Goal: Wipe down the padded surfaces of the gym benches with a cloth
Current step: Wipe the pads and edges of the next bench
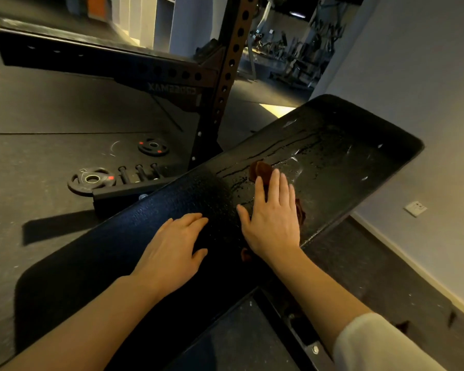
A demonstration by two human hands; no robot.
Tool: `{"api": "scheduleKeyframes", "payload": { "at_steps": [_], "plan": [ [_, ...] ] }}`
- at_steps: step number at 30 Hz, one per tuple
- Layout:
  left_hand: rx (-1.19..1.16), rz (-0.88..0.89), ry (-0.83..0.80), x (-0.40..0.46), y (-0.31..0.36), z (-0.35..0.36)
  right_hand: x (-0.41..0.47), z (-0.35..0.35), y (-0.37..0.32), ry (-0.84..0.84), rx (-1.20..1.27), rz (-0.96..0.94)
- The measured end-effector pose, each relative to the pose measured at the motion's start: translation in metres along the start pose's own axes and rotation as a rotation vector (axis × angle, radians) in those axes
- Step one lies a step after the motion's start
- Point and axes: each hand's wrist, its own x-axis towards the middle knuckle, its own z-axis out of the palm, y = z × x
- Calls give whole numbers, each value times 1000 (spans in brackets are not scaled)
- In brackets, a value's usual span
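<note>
Here we are mid-wipe: our right hand presses flat, fingers straight, on the brown cloth lying on the wet bench pad. Our left hand rests open on the pad, holding nothing. Next, we judge, the cloth must sweep through the remaining droplets toward the far end.

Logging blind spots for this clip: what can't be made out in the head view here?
- Cloth: mostly hidden under the flat right hand; its full shape is unclear.
- Bench pad: its near end is covered by the forearms and the left hand, so wetness there is unknown.
- Bench frame: cut off by the bottom edge.
- Background machines: too dark and small to identify.
- Rack lettering: dim, not fully readable.
</note>
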Motion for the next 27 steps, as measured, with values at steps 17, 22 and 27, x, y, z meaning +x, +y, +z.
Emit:
{"api": "scheduleKeyframes", "payload": {
  "at_steps": [17, 22, 27],
  "plan": [
    [-25, -96, -145, 6, -36, 1, 49, 15, -37, -40, 34, -260],
    [-17, -158, -183, 13, -51, 2, 25, 26, -70, -175, 31, -688],
    [-41, -152, -192, 9, -58, 2, 103, 17, -13, -47, -60, -269]
  ]
}}
